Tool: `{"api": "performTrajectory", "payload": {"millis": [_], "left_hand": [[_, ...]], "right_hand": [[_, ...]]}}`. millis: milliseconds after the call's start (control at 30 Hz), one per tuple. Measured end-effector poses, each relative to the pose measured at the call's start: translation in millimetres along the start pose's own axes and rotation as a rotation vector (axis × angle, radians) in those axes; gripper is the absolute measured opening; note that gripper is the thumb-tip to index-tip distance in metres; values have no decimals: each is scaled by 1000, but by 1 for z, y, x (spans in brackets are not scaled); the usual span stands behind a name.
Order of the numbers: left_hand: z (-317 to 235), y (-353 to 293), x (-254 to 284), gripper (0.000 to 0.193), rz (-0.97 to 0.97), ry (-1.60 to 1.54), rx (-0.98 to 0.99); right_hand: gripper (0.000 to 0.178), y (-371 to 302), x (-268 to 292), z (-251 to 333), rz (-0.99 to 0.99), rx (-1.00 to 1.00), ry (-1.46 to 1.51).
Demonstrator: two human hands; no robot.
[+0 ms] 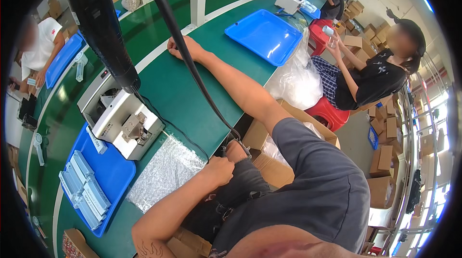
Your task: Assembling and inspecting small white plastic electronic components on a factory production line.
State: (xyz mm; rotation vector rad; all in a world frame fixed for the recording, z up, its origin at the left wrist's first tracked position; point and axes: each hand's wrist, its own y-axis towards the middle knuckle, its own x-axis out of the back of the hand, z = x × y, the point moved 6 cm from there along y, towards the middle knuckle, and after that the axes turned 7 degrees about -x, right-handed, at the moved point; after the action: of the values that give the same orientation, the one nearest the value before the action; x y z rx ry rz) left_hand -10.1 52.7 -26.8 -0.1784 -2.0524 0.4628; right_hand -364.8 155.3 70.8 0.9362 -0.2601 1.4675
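1. The left hand (219,169) sits at about six o'clock, curled into a loose fist against the person's dark shorts (240,186) at the edge of the green table (183,89). Whether it pinches anything I cannot tell; the fingers are folded under.
2. Just beside that hand, toward three o'clock, a small metal clip (238,142) at the end of a thick black cable (192,65) rests by the knee. The cable runs up to twelve o'clock and out of sight.
3. The right hand (180,49) lies far up the table at about eleven o'clock, palm down on the green surface with the fingers laid flat. It holds nothing, and the cable crosses over its wrist.
4. A sheet of bubble wrap (163,171) lies on the table just beside the left forearm, toward nine o'clock.
5. Beyond it a blue tray (115,174) holds a row of small pale blue boxes (82,186).
6. A grey-white benchtop machine (120,118) stands at ten o'clock, and a black hanging tool (103,27) dangles above it.
7. An empty-looking second blue tray (264,34) sits at one o'clock.
8. A seated person in a black top (380,77) works at two o'clock, with cardboard boxes (380,162) stacked nearby.
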Motion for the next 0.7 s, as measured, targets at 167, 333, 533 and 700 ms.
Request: {"api": "performTrajectory", "payload": {"millis": [167,333,533,700], "left_hand": [[-1,-1,1,36,-30,-10,-8],[-1,-1,1,36,-28,-9,-8],[0,0,1,36,-33,-3,-8],[0,0,1,37,-36,1,-7]], "right_hand": [[12,-1,-1,1,-9,23,-6],[12,-1,1,2,-15,31,-5],[13,-1,1,2,-5,4,-18],[13,-2,2,5,-5,7,-7]]}}
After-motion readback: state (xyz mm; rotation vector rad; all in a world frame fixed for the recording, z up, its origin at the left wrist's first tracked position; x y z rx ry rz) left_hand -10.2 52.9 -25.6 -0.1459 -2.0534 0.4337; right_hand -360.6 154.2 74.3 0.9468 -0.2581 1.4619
